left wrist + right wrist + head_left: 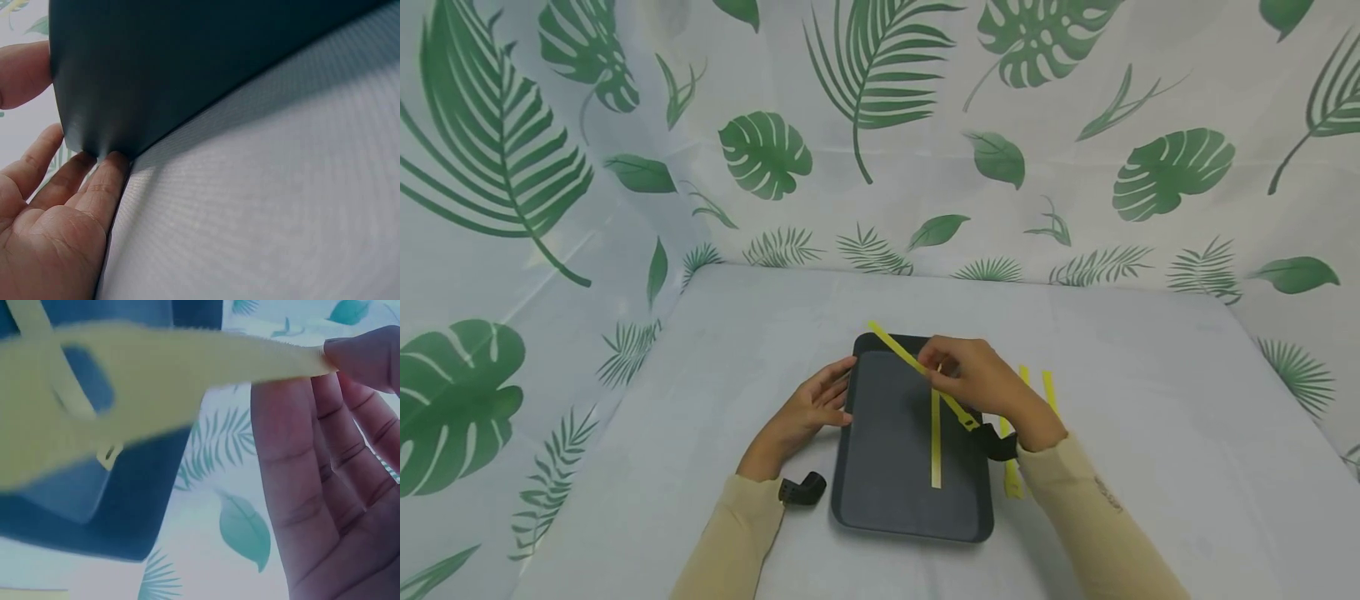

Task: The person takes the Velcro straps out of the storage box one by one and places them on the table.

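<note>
In the head view a dark grey tray [887, 450] lies on the white-covered table. My left hand [811, 408] rests against its left side, and the left wrist view has the fingertips [112, 162] touching the outer wall. Over the tray, my right hand [977, 379] pinches a yellow hook-and-loop cable tie [891, 343] between thumb and index finger. Its slotted wide end [150, 375] looms close in the right wrist view, the other end pointing toward the far left. A second yellow cable tie [936, 442] lies lengthwise inside the tray, partly hidden by the hand.
Right of the tray, more yellow cable ties [1013, 482] lie on the table [1150, 400], partly covered by the right forearm. Black wrist mounts [803, 489] sit at both cuffs. A leaf-patterned cloth [917, 192] stands behind and at the sides.
</note>
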A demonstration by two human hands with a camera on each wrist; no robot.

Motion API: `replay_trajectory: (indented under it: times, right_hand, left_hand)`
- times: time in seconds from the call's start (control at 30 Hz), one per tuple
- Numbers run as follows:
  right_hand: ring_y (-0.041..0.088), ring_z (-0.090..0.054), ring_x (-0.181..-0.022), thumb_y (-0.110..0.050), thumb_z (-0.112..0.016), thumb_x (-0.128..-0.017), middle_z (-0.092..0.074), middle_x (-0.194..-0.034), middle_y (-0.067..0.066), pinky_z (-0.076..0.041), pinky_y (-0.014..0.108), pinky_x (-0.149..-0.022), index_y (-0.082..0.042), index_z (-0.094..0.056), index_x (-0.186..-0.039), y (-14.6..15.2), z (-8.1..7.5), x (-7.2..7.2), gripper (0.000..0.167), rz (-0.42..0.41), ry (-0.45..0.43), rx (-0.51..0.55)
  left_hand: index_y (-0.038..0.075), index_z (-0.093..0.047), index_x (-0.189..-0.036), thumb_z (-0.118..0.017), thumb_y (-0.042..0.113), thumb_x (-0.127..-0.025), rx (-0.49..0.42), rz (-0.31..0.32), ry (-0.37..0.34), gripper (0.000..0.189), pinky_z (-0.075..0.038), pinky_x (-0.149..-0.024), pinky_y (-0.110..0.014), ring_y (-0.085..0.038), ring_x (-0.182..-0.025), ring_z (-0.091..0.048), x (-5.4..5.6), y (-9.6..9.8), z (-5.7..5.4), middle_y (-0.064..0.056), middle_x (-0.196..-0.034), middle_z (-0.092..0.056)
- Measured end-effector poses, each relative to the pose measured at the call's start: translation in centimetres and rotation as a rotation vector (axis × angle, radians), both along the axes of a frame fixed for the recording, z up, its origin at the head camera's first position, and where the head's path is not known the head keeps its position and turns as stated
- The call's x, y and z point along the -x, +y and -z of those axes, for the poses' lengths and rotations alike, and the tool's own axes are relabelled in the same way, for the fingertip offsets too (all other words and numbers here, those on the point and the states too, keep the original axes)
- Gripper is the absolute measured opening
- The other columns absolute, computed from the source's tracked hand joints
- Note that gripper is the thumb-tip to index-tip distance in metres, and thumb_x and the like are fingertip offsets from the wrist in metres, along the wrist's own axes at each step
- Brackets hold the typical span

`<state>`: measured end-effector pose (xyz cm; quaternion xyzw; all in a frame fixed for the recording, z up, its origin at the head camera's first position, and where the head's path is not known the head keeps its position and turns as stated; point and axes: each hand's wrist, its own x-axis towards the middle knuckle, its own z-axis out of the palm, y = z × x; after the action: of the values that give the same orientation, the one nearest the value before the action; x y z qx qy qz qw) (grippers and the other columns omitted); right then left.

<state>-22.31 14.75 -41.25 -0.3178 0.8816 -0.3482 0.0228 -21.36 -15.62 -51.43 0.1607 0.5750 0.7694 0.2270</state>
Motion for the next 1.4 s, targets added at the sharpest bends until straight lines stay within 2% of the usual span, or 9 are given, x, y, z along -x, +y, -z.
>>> replay_trajectory:
  times: [0.37, 0.57, 0.8, 1.07, 1.4]
  right_hand:
    - [0.014, -0.067, -0.080, -0.002, -0.071, -0.103, -0.072, -0.095, 0.001, -0.057, 0.031, -0.068, -0.004, -0.070, -0.109, 1.6, 0.2, -0.6, 0.007, 0.042, -0.096, 0.099]
    - [0.016, -0.067, -0.076, 0.001, -0.071, -0.102, -0.071, -0.092, 0.002, -0.060, 0.030, -0.067, -0.002, -0.068, -0.110, 2.8, 0.3, -1.3, 0.008, 0.045, -0.144, 0.161]
    - [0.017, -0.069, -0.077, 0.001, -0.070, -0.102, -0.071, -0.091, 0.005, -0.064, 0.038, -0.067, 0.000, -0.068, -0.111, 4.1, 0.4, -2.0, 0.009, 0.092, -0.175, 0.199]
    - [0.015, -0.071, -0.079, 0.003, -0.070, -0.102, -0.071, -0.095, 0.010, -0.066, 0.033, -0.069, 0.005, -0.067, -0.113, 5.6, 0.9, -2.6, 0.012, 0.140, -0.211, 0.244]
    - [0.017, -0.071, -0.082, 0.000, -0.068, -0.104, -0.069, -0.097, 0.013, -0.066, 0.032, -0.074, 0.009, -0.062, -0.119, 7.6, 1.6, -3.4, 0.018, 0.225, -0.319, 0.304]
  left_hand:
    - [-0.004, -0.022, -0.170, -0.073, -0.013, -0.083, -0.002, -0.013, 0.000, 0.101, -0.043, -0.119, -0.022, -0.041, -0.164, -0.020, -0.1, 0.1, -0.1, -0.024, -0.178, -0.018]
    - [-0.005, -0.022, -0.169, -0.074, -0.012, -0.083, -0.006, -0.010, -0.002, 0.102, -0.044, -0.118, -0.022, -0.042, -0.163, -0.021, -0.2, 0.3, -0.2, -0.025, -0.177, -0.018]
    - [-0.006, -0.020, -0.170, -0.075, -0.011, -0.084, -0.003, 0.001, 0.004, 0.102, -0.043, -0.119, -0.023, -0.043, -0.164, -0.019, -0.1, 0.2, 0.0, -0.026, -0.178, -0.016]
    - [-0.004, -0.019, -0.170, -0.073, -0.012, -0.085, 0.011, 0.006, 0.010, 0.101, -0.042, -0.119, -0.021, -0.043, -0.164, -0.018, -0.2, 0.1, -0.2, -0.024, -0.178, -0.015]
    - [-0.006, -0.016, -0.170, -0.084, -0.004, -0.087, -0.026, 0.022, 0.011, 0.107, -0.043, -0.117, -0.020, -0.045, -0.164, -0.015, -0.4, 0.1, -0.1, -0.026, -0.178, -0.011]
